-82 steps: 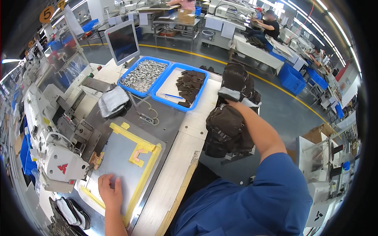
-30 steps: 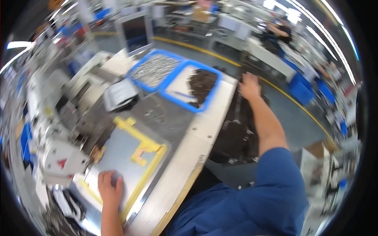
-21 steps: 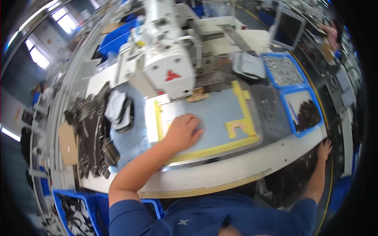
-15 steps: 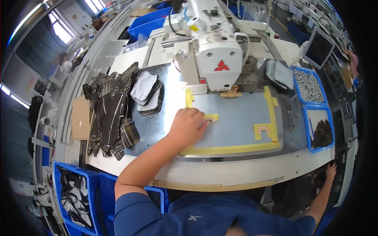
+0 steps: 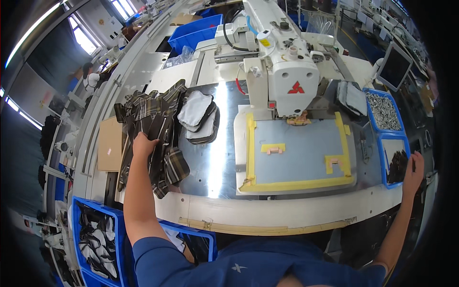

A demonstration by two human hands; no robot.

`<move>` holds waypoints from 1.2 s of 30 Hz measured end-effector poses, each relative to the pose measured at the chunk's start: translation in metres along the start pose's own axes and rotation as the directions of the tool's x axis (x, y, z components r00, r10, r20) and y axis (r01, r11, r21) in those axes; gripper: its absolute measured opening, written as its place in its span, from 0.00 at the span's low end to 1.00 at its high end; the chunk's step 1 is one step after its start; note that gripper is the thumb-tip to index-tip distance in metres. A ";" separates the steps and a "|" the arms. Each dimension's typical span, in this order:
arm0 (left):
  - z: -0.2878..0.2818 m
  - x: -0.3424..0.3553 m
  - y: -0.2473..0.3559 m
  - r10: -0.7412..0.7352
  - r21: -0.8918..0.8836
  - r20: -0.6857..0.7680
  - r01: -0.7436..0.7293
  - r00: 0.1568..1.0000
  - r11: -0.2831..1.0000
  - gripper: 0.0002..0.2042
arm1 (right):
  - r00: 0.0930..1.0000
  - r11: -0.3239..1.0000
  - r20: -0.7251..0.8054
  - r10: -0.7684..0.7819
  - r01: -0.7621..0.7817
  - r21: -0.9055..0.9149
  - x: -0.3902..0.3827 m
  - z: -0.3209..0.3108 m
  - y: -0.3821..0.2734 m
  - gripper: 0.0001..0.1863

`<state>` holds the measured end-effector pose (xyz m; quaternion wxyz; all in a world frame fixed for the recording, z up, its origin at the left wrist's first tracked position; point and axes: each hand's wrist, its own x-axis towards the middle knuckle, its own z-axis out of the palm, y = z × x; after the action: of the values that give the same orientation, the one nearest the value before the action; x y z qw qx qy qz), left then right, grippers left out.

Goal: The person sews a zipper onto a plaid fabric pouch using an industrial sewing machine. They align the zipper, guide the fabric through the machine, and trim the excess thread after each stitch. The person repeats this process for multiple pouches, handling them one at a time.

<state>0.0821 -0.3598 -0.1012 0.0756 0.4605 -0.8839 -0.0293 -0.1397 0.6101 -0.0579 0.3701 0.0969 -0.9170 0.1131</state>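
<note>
My left hand rests on a heap of dark plaid cloth pieces at the left of the metal table, its fingers curled onto the cloth. Beside the heap lies a stack of white-and-black padded pieces. My right hand is raised at the far right with its fingers apart, holding nothing I can see. It is just outside a blue tray of dark brown strips. A clear plate framed with yellow tape lies under the head of a white sewing machine.
A blue tray of small metal parts stands behind the strip tray. Grey-white padded pieces lie right of the machine. At lower left, a blue bin holds black and white pieces. A screen stands at the back right.
My left hand has moved left from the taped plate to the plaid heap. My right hand has risen from below the table's right edge to beside the strip tray. The view has shifted slightly.
</note>
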 end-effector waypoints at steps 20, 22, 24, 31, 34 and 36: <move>-0.143 -0.104 0.118 0.414 -0.960 0.039 -0.081 0.909 0.268 0.16 | 0.741 0.557 0.278 -0.611 0.153 0.816 0.020 0.026 -0.340 0.11; -0.158 -0.143 0.156 0.514 -0.998 -0.030 -0.051 0.857 0.028 0.18 | 0.660 0.469 0.341 -0.669 0.020 0.883 0.021 0.021 -0.359 0.21; -0.157 -0.182 0.191 0.626 -0.982 -0.109 0.012 0.772 -0.186 0.21 | 0.578 0.330 0.380 -0.722 -0.195 0.924 0.021 0.020 -0.381 0.35; -0.110 -0.241 0.274 0.862 -0.858 0.060 0.468 0.503 -0.213 0.26 | 0.187 0.349 0.634 -0.750 -0.702 0.620 -0.017 0.021 -0.378 0.35; -0.094 -0.239 0.296 0.860 -0.814 0.225 0.573 0.457 -0.091 0.20 | 0.321 0.315 0.628 -0.709 -0.652 0.690 -0.039 0.022 -0.369 0.25; -0.077 -0.238 0.307 0.859 -0.883 0.231 0.470 0.456 -0.012 0.17 | 0.365 0.322 0.675 -0.641 -0.671 0.668 -0.039 0.025 -0.367 0.25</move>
<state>-0.0197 0.0126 -0.0135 -0.0690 -0.0011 -0.5543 -0.8294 -0.0328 0.2565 -0.0533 -0.3575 0.3241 -0.6814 0.5504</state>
